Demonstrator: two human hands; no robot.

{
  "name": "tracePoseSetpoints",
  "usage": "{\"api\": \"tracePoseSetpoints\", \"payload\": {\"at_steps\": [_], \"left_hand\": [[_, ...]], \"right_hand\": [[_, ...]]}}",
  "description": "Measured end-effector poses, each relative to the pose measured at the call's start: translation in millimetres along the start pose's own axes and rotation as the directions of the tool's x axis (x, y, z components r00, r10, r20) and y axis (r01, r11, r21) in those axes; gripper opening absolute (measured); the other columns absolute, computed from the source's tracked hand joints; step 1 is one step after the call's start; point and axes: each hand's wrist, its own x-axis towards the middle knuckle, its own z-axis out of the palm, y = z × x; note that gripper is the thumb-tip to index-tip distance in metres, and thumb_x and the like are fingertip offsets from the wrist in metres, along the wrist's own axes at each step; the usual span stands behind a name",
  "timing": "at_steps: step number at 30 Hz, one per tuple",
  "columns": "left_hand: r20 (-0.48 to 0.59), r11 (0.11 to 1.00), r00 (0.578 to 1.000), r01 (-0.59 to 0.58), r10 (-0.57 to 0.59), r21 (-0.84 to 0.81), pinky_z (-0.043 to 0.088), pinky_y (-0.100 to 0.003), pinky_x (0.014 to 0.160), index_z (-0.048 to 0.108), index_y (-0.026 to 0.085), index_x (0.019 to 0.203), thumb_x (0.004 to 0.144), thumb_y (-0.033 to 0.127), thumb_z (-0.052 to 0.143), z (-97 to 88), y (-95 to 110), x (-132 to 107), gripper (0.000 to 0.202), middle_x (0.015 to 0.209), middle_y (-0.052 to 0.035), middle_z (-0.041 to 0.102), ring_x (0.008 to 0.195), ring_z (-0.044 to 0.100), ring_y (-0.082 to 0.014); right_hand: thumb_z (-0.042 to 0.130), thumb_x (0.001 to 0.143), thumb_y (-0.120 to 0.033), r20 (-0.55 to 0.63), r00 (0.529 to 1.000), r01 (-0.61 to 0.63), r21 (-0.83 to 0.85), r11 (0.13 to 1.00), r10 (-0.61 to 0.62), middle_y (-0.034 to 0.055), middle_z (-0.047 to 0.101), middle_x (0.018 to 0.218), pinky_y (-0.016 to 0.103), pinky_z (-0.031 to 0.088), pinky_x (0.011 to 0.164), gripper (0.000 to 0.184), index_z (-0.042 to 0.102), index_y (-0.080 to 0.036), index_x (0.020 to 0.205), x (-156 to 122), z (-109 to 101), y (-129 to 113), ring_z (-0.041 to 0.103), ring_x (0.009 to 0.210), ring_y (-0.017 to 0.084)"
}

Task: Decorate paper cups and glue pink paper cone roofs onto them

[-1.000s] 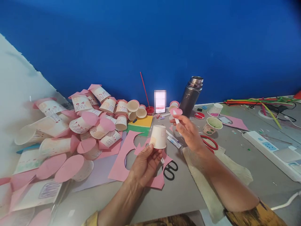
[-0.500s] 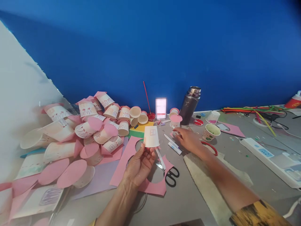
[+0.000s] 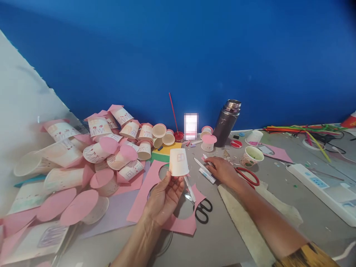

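My left hand (image 3: 167,196) is closed on the rim of an upside-down white paper cup (image 3: 178,165), raised over the table. A small window is drawn in purple on the cup's side. My right hand (image 3: 221,170) is low at the tabletop, its fingertips closed on a slim white marker (image 3: 205,157), mostly hidden by the fingers. Beside those fingers lie a white pen (image 3: 199,163) and a capped white-and-blue marker (image 3: 207,175). Below the cup are pink paper (image 3: 144,193) with round cut-outs, another white pen (image 3: 190,190) and black-handled scissors (image 3: 204,211).
Decorated paper cups with pink tops (image 3: 100,152) are heaped at left. A dark flask (image 3: 226,124) and a blurred bright screen (image 3: 191,126) stand by the blue wall. At right are a patterned cup (image 3: 251,156), red-handled scissors (image 3: 247,177), a cloth (image 3: 236,207) and a power strip (image 3: 319,193).
My right hand has lowered slightly towards the tabletop with the marker at its fingertips. The view has shifted a little. My left hand keeps the cup in nearly the same place.
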Motion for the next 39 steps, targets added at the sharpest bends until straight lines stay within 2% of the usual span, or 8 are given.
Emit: {"api": "tracePoseSetpoints", "payload": {"at_steps": [12, 18, 21, 25, 29, 33, 36, 39], "left_hand": [[-0.009, 0.995, 0.996, -0.090, 0.091, 0.041, 0.065, -0.026, 0.064, 0.069, 0.008, 0.090, 0.100, 0.007, 0.049, -0.1, -2.9, 0.1, 0.023, 0.080, -0.0107, 0.072, 0.069, 0.073, -0.0164], [-0.004, 0.992, 0.993, -0.122, 0.122, 0.032, 0.065, -0.027, 0.064, 0.070, 0.008, 0.090, 0.099, 0.006, 0.049, 0.9, -2.8, 0.8, 0.023, 0.081, -0.0117, 0.073, 0.069, 0.073, -0.0168], [0.014, 0.990, 0.991, -0.137, 0.136, 0.031, 0.065, -0.027, 0.064, 0.070, 0.008, 0.090, 0.099, 0.005, 0.050, -1.0, -2.3, 1.9, 0.022, 0.082, -0.0116, 0.073, 0.068, 0.073, -0.0164], [0.037, 0.989, 0.990, -0.139, 0.138, 0.039, 0.064, -0.025, 0.062, 0.071, 0.007, 0.092, 0.099, 0.006, 0.052, -3.6, -0.2, 2.5, 0.020, 0.082, -0.0114, 0.073, 0.068, 0.073, -0.0160], [0.034, 0.990, 0.990, -0.138, 0.136, 0.042, 0.063, -0.025, 0.062, 0.071, 0.006, 0.091, 0.099, 0.007, 0.052, -2.9, 1.9, 2.1, 0.021, 0.082, -0.0117, 0.073, 0.069, 0.072, -0.0158], [0.027, 0.990, 0.990, -0.139, 0.138, 0.036, 0.064, -0.025, 0.063, 0.071, 0.007, 0.088, 0.100, 0.007, 0.051, -2.2, 1.0, 2.1, 0.023, 0.077, -0.0102, 0.071, 0.069, 0.072, -0.0162], [0.030, 0.988, 0.989, -0.146, 0.145, 0.043, 0.065, -0.027, 0.066, 0.071, 0.007, 0.091, 0.099, 0.007, 0.051, -3.4, -0.9, 2.2, 0.022, 0.080, -0.0115, 0.072, 0.070, 0.073, -0.0166], [0.037, 0.986, 0.987, -0.161, 0.159, 0.049, 0.066, -0.027, 0.068, 0.072, 0.007, 0.095, 0.099, 0.007, 0.052, -3.8, -1.7, 3.2, 0.020, 0.085, -0.0127, 0.074, 0.072, 0.074, -0.0170]], "right_hand": [[0.062, 0.096, -0.022, 0.022, 1.000, 0.002, -0.068, 0.998, -0.001, 0.0095, 0.074, 0.117, 0.031, 0.046, 0.092, 0.026, 0.073, -0.022, 0.119, -0.3, 2.4, 4.0, 0.065, 0.113, 0.026], [0.052, 0.100, -0.026, -0.020, 0.999, -0.035, -0.105, 0.994, 0.033, 0.0111, 0.073, 0.119, 0.033, 0.046, 0.088, 0.024, 0.074, -0.022, 0.108, 3.6, -4.4, -9.4, 0.062, 0.118, 0.028], [0.059, 0.095, -0.027, 0.018, 0.999, -0.038, -0.104, 0.994, 0.040, 0.0100, 0.076, 0.107, 0.032, 0.045, 0.081, 0.016, 0.074, -0.024, 0.101, 14.7, -5.8, -17.6, 0.067, 0.107, 0.028], [0.069, 0.084, -0.022, 0.073, 0.996, -0.055, -0.050, 0.997, 0.059, 0.0096, 0.077, 0.091, 0.034, 0.043, 0.078, 0.007, 0.071, -0.022, 0.091, 28.5, -1.4, -23.6, 0.071, 0.095, 0.030], [0.070, 0.077, -0.017, 0.072, 0.993, -0.104, 0.127, 0.986, 0.095, 0.0077, 0.073, 0.082, 0.034, 0.042, 0.076, 0.017, 0.068, -0.020, 0.094, 31.0, 3.2, -20.8, 0.069, 0.088, 0.028], [0.067, 0.078, -0.029, 0.082, 0.992, -0.126, 0.466, 0.876, 0.099, -0.0029, 0.062, 0.065, 0.028, 0.041, 0.062, 0.033, 0.062, -0.020, 0.110, 25.8, -5.7, -8.5, 0.059, 0.062, 0.019], [0.061, 0.082, -0.043, 0.068, 0.995, -0.100, 0.706, 0.701, 0.074, -0.0081, 0.052, 0.061, 0.025, 0.037, 0.053, 0.045, 0.057, -0.023, 0.122, 21.7, -18.3, 1.2, 0.050, 0.053, 0.014], [0.062, 0.081, -0.047, 0.042, 0.997, -0.073, 0.848, 0.525, 0.070, -0.0052, 0.054, 0.066, 0.024, 0.038, 0.052, 0.043, 0.062, -0.024, 0.117, 19.3, -26.6, 6.6, 0.054, 0.058, 0.014]]}}
